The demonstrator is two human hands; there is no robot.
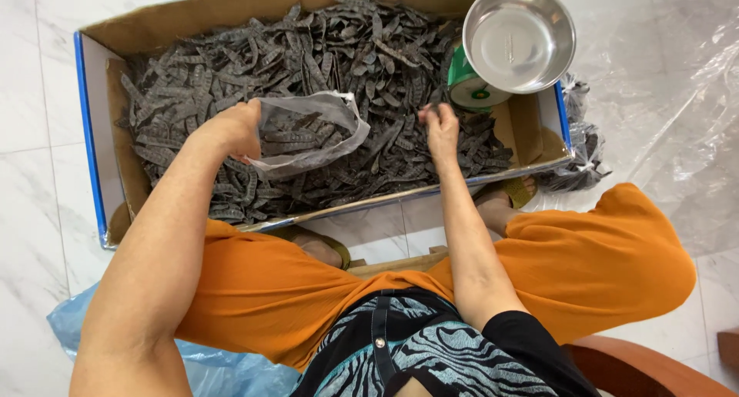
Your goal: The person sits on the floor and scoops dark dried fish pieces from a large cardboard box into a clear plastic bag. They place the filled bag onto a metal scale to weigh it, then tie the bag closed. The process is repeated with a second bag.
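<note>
We see one cardboard box point(92, 127) full of dark dried pods point(231, 66), left hand point(235, 127) pinching open one clear plastic bag point(312, 131) over them, right hand point(440, 127) fingers closed on pods, one empty steel bowl point(519, 36) atop a green tin point(466, 85)

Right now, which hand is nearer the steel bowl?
The right hand. It sits just below and left of the steel bowl, over the dark pods. The left hand is farther left, holding the clear plastic bag open.
</note>
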